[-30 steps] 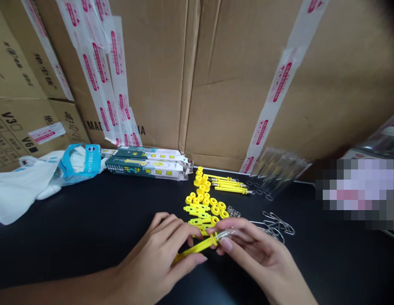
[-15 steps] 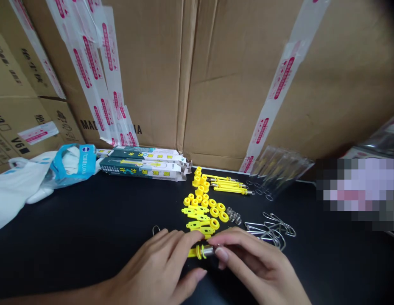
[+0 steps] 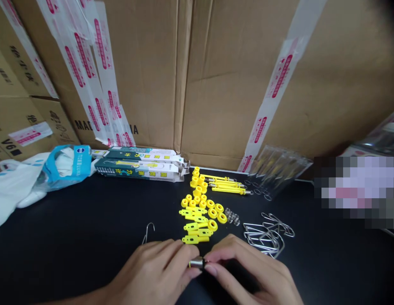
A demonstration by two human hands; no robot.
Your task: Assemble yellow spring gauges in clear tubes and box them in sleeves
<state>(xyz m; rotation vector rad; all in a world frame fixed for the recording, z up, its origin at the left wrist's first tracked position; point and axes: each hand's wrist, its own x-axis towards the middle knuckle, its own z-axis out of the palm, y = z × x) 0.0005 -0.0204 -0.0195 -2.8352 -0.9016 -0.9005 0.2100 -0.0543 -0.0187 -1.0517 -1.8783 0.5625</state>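
Both my hands meet low in the middle of the black table (image 3: 88, 228). My left hand (image 3: 155, 271) and my right hand (image 3: 247, 275) pinch a small metal sleeve (image 3: 197, 263) between their fingertips; the yellow stick it sits on is hidden under my fingers. A wire hook (image 3: 148, 232) sticks out past my left fingers. Just beyond lie flat yellow plastic strips (image 3: 195, 226), yellow rings (image 3: 212, 208) and small springs (image 3: 232, 216). A heap of bent wire hooks (image 3: 268, 235) lies to the right of my right hand.
Finished yellow pieces (image 3: 225, 184) lie near clear plastic sleeves (image 3: 279, 169) at the back. Printed retail boxes (image 3: 139, 165) and a white bag with a blue pack (image 3: 63, 167) sit at left. Taped cardboard cartons (image 3: 216, 76) wall off the table's far edge.
My hands have moved down toward me. The yellow stick, seen sticking out a second ago, is now covered, and only the metal sleeve and the wire hook end show.
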